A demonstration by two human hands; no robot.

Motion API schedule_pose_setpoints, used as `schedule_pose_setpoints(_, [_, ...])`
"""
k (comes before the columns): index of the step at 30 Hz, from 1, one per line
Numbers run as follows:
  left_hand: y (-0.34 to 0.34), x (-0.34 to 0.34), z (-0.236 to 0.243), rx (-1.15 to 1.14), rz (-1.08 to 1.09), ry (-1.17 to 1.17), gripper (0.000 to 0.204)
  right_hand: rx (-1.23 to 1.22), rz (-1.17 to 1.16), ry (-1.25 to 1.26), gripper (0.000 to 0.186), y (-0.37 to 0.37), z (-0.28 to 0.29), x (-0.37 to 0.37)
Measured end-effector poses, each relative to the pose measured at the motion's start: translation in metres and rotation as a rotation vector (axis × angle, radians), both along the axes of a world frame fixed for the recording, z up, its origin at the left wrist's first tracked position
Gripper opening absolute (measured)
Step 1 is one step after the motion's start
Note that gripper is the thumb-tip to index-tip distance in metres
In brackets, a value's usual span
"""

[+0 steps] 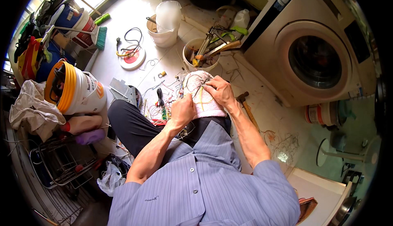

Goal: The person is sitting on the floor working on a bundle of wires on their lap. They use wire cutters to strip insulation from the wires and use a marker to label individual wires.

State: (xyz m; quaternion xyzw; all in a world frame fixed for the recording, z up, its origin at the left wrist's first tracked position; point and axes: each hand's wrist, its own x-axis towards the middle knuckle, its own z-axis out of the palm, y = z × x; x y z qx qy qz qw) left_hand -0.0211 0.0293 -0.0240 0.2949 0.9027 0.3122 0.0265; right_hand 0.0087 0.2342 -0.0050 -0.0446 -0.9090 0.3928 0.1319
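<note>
A pale pink cloth (206, 103) lies over my raised knee, with thin yellow and dark wires (199, 87) draped across it. My right hand (220, 90) pinches the wires on top of the cloth with its fingertips. Just left of the cloth, my left hand (183, 110) is closed around the lower ends of the same wires. Both forearms come up from my blue striped shirt. What the fingers hold beyond wires is too small to tell.
Loose wires and small tools (160, 102) litter the floor ahead. A hammer (247, 106) lies at my right. A tub of hand tools (203, 54), a white bucket (163, 35), a broom (92, 32) and a washing machine (313, 49) stand around. Buckets and a wire rack (61, 168) crowd the left.
</note>
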Motion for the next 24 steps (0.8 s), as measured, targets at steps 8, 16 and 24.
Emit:
schedule_pose_setpoints(8, [-0.017, 0.007, 0.012, 0.087, 0.001, -0.034, 0.009, 0.024, 0.021, 0.011, 0.018, 0.003, -0.012, -0.005])
schedule_pose_setpoints(16, [-0.039, 0.025, 0.025, 0.294, 0.081, -0.116, 0.007, 0.02, -0.003, 0.001, 0.017, -0.002, -0.011, -0.002])
schedule_pose_setpoints(24, [-0.065, 0.036, 0.027, 0.544, 0.277, -0.59, 0.018, -0.047, -0.03, 0.016, 0.019, -0.001, -0.008, -0.002])
